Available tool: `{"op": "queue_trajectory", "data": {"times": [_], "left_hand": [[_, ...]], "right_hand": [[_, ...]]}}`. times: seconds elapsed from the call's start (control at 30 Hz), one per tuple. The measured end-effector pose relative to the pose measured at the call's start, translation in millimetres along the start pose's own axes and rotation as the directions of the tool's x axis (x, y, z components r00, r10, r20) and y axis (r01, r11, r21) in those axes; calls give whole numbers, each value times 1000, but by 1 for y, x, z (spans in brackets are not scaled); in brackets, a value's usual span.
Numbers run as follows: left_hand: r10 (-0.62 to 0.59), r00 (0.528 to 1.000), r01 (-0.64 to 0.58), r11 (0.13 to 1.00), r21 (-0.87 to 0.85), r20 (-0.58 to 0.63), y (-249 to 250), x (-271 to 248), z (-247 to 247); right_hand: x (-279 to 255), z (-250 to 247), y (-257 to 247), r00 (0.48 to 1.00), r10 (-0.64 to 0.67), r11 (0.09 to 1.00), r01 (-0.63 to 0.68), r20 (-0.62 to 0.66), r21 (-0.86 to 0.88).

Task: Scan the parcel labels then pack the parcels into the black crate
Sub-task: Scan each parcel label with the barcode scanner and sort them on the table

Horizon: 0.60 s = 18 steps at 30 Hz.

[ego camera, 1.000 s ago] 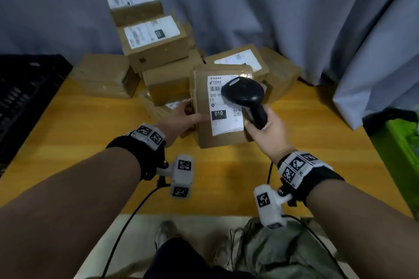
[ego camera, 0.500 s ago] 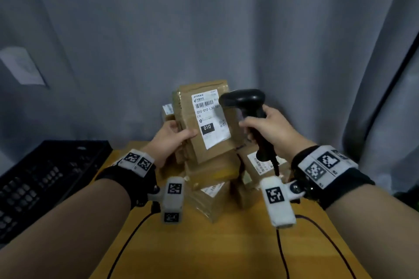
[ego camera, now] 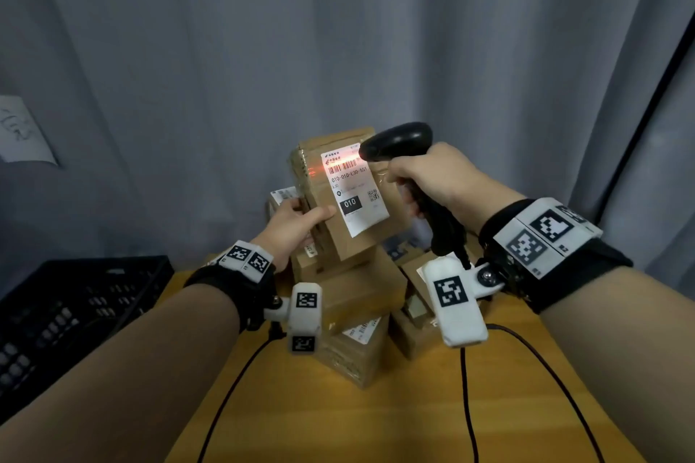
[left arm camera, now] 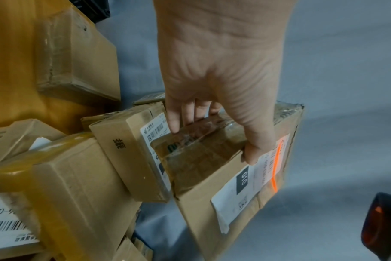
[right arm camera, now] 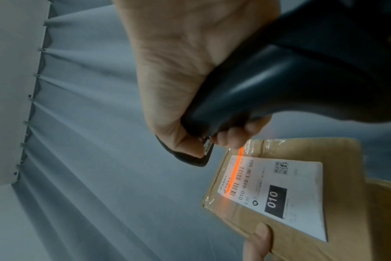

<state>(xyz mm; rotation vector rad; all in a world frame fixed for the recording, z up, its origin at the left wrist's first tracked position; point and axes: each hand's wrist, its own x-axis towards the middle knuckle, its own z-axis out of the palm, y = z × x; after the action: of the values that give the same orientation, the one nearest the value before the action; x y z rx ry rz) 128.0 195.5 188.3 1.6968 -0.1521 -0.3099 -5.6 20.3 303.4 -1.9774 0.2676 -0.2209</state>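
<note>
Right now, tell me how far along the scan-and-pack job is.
Done: nothing packed that shows; the visible part of the black crate holds no parcel. In hand: the left hand holds up the parcel, while the right hand aims the scanner, its red line across the label barcode. Left: crate this parcel, then scan and pack the pile of parcels on the table.
</note>
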Motion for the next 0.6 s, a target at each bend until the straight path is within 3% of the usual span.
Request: {"op": "queue_trajectory", "data": {"times": [0.4,0.6], "left_hand": [[-11,1000,13,998,66,-22,-2,5,13],[-15,1000,17,997,74,-26,-2,5,19]], "right_hand": [[7,-2,8,999,31,999,-32,30,14],[10,-1,36,1000,16,998,-17,15,65]]}}
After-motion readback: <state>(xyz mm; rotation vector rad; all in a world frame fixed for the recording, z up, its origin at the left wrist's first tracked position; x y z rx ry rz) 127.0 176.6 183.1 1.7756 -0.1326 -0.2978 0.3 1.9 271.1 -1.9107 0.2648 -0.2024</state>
